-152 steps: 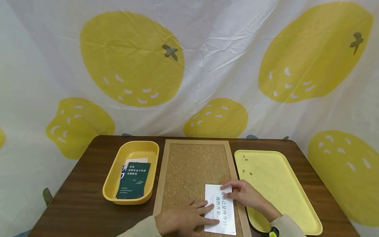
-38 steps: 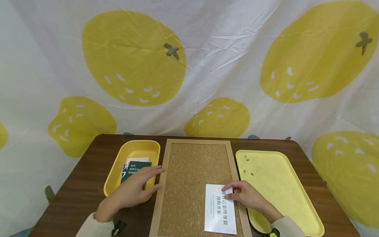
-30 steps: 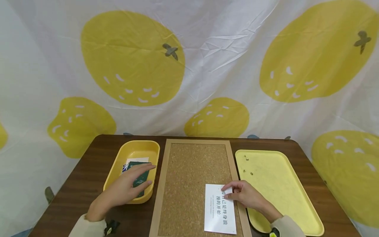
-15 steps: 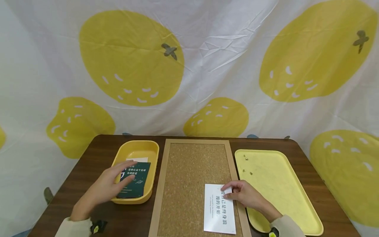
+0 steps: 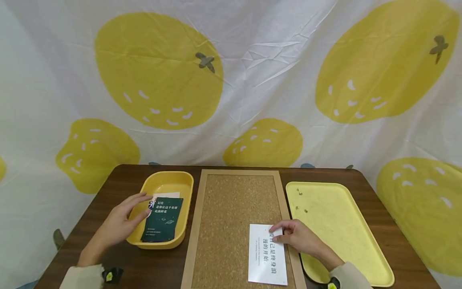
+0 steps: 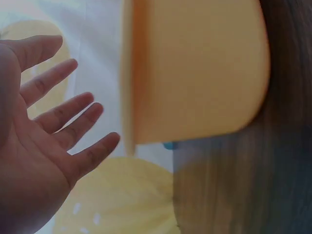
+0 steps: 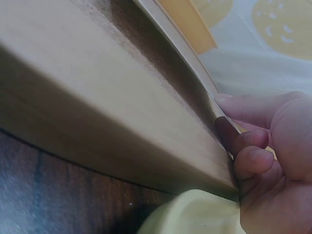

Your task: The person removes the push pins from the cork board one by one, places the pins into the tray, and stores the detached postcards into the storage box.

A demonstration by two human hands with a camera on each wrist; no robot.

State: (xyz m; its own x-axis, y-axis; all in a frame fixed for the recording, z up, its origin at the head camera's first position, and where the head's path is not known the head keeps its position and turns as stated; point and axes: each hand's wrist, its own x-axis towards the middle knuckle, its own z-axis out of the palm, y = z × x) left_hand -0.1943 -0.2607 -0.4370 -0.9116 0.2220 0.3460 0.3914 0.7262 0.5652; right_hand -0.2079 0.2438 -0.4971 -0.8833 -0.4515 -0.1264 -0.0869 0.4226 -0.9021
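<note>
A white card (image 5: pixel 260 265) with printed characters lies on the lower right of the cork board (image 5: pixel 234 204). My right hand (image 5: pixel 297 239) pinches the card at its upper right edge; in the right wrist view, the thumb is above the edge and the other fingers are curled below it. My left hand (image 5: pixel 119 222) hovers at the left rim of the yellow basin (image 5: pixel 175 180), its fingers spread and holding nothing. A dark green card (image 5: pixel 166 224) lies in the basin, over a purple one and a pale one.
To the right of the board is a pale yellow tray (image 5: pixel 346 233) with several small pushpins (image 5: pixel 300 194) near its upper left corner. Everything stands on a dark wooden table (image 5: pixel 97 200). A lemon-print cloth (image 5: pixel 238 80) hangs behind.
My left hand has left the white card, crossed the basin and drawn back to its left rim. My right hand stays on the card, which looks still.
</note>
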